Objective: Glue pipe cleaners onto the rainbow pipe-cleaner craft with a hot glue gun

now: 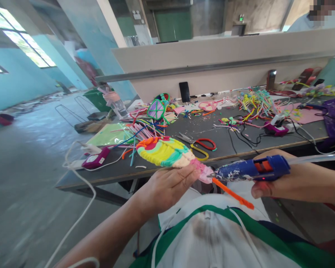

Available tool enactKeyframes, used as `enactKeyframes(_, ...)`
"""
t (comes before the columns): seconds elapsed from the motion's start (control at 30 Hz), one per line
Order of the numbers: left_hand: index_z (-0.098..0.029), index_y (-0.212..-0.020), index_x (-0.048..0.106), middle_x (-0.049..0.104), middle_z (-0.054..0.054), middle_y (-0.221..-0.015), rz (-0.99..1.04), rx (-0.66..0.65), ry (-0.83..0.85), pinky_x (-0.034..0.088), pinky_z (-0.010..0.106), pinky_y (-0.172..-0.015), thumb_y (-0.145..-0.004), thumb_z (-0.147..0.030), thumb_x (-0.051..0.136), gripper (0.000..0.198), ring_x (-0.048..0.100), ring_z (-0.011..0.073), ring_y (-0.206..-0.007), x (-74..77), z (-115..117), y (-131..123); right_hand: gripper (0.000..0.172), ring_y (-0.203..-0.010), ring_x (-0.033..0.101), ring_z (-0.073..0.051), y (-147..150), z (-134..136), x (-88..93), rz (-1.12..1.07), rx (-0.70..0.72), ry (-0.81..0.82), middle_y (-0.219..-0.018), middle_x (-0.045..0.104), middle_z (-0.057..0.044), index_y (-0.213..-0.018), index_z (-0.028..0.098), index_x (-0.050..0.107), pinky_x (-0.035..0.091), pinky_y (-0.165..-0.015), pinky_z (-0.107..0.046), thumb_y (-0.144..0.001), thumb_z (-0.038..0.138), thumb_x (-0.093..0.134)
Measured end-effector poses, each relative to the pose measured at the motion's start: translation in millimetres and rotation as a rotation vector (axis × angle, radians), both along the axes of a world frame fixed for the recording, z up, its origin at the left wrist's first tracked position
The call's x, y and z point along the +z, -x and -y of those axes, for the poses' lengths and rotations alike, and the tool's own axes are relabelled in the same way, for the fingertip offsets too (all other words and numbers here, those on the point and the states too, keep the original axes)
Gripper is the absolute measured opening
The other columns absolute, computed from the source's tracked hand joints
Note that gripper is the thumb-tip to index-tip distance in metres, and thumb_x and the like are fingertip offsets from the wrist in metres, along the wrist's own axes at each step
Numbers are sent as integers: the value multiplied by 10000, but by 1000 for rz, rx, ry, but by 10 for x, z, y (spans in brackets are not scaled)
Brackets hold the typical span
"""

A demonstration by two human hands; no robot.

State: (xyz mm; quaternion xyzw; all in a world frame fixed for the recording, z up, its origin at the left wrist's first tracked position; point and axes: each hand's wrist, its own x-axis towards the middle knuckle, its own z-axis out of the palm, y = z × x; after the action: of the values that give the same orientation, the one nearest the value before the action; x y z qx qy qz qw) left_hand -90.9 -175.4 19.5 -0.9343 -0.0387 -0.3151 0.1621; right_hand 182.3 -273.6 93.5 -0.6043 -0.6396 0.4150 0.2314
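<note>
Head view: the left hand [166, 186] grips the craft piece [167, 152] by the worktop [226, 136]; the right hand [293, 182] holds the glue gun [240, 169], its tip by the pink end, contact unclear. Best brace that end, keep fingers off the nozzle, dab sparingly near the orange stem [233, 193].

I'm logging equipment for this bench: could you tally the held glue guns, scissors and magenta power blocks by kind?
Held glue gun: 1
Pair of scissors: 1
Magenta power blocks: 2
Total: 4
</note>
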Motion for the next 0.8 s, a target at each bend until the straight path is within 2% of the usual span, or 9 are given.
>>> enactKeyframes(0.13,-116,-1213,550,671,121,-1163,-51,67,62,552,291,-874,-864,-88,525,351,637,185,-1074,-30,5,-12,258,-484,418,-105,21,19,46,230,-75,47,-467,496,52,-491,218,550,349,-432,-212,-510,382,748)
enactKeyframes(0.3,-143,-1210,558,674,111,-1158,-64,112,109,566,295,-847,-874,-113,517,340,656,186,-1039,-23,48,-22,238,-519,457,-117,76,-6,91,393,-61,121,-505,515,48,-521,219,600,349,-465,-224,-530,413,739)
enactKeyframes(0.47,-152,-1190,571,681,107,-1145,-43,95,130,561,294,-861,-873,-113,512,325,658,177,-1031,6,75,-39,295,-535,478,-137,61,-71,52,425,18,122,-522,520,32,-524,218,580,335,-458,-232,-557,477,718)
enactKeyframes(0.8,-133,-1210,550,673,113,-1163,-62,88,150,568,309,-859,-865,-101,528,347,652,186,-1043,-34,50,-35,202,-538,485,-135,76,-40,94,438,-30,163,-528,529,32,-540,218,614,351,-482,-234,-576,390,713)
